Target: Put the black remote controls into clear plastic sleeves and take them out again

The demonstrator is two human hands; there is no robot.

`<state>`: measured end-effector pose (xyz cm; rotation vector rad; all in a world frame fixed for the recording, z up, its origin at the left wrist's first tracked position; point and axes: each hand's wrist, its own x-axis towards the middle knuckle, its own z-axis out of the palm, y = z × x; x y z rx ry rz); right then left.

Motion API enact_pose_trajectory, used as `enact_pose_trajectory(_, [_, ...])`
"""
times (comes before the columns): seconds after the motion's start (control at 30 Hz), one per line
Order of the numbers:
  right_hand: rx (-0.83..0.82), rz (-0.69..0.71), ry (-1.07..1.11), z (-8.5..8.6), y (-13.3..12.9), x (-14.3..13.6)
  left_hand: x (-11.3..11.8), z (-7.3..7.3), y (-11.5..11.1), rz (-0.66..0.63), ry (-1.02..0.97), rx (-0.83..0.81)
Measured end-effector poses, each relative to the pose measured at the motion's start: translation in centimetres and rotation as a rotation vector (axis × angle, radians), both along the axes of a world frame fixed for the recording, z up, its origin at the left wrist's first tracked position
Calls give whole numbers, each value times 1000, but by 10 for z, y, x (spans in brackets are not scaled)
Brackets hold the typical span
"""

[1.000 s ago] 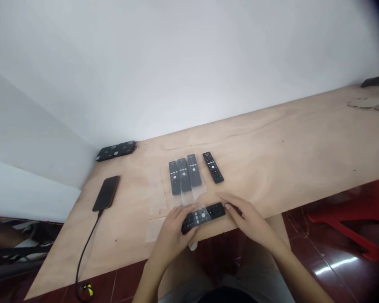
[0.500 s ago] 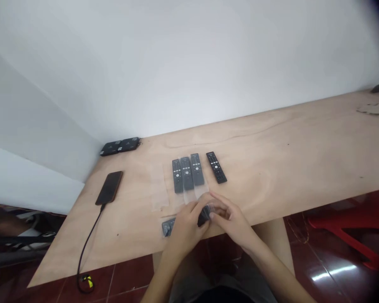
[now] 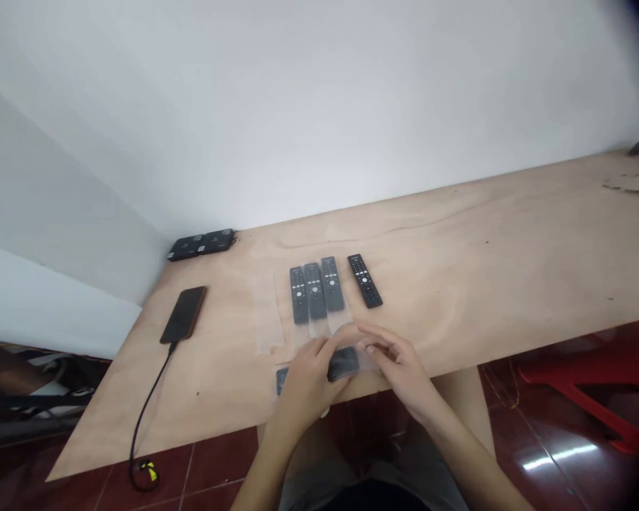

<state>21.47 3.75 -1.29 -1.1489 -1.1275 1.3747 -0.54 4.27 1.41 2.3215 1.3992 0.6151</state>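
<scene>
My left hand [image 3: 309, 380] is wrapped round a black remote in a clear plastic sleeve [image 3: 343, 363], low over the table's front edge. The remote's left end shows past my knuckles. My right hand [image 3: 397, 362] pinches the sleeve's loose right end between thumb and fingers. Behind my hands lie three sleeved remotes side by side: a left one [image 3: 299, 294], a middle one [image 3: 315, 290] and a right one [image 3: 332, 284]. A bare black remote [image 3: 365, 281] lies to their right. A flat clear sleeve [image 3: 268, 312] rests to their left.
The wooden table [image 3: 458, 270] meets a white wall. A phone [image 3: 184, 315] with a black cable [image 3: 148, 411] lies at the left, and two black boxes [image 3: 201, 244] sit behind it. A red chair [image 3: 591, 383] stands beyond the front edge at the right.
My right hand has shifted slightly right, away from the remote, and more of the sleeve shows between my hands. The remote's left end shows less past my left hand.
</scene>
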Motion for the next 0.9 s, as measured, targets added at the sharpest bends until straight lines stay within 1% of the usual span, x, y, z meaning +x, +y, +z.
enact_pose_trajectory(0.07, [12, -38, -114, -2, 2, 9, -2, 0, 0, 6, 15, -11])
enact_pose_trajectory(0.13, [54, -27, -258, -3, 3, 18, -3, -1, -2, -8, 15, -12])
enact_pose_trajectory(0.23, [155, 59, -431, 2, 2, 26, 1, -2, -4, -29, -4, 16])
enact_pose_trajectory(0.33, [163, 114, -536, 13, 2, 28, 4, -3, -7, -33, -7, 37])
enact_pose_trajectory(0.4, [159, 129, -530, 18, 1, 27, 3, -2, -7, -33, -16, 38])
enact_pose_trajectory(0.47, [124, 154, -419, 21, 1, 28, -1, -1, -6, -32, -26, 34])
enact_pose_trajectory(0.53, [38, 167, -271, 20, 0, 30, -6, -1, -6, -26, -32, 30])
enact_pose_trajectory(0.6, [-41, 137, -180, 19, 0, 36, -11, -3, -5, -23, -37, 18])
enact_pose_trajectory(0.67, [-52, 119, -194, 19, 0, 43, -12, -5, -6, -32, -37, 12])
enact_pose_trajectory(0.73, [-9, 142, -275, 21, -1, 51, -10, -7, -7, -58, -27, 25])
enact_pose_trajectory(0.83, [23, 262, -360, 26, -2, 59, -1, -7, -8, -100, -14, 66])
enact_pose_trajectory(0.9, [-26, 302, -335, 27, -4, 65, 5, -5, -8, -116, -21, 80])
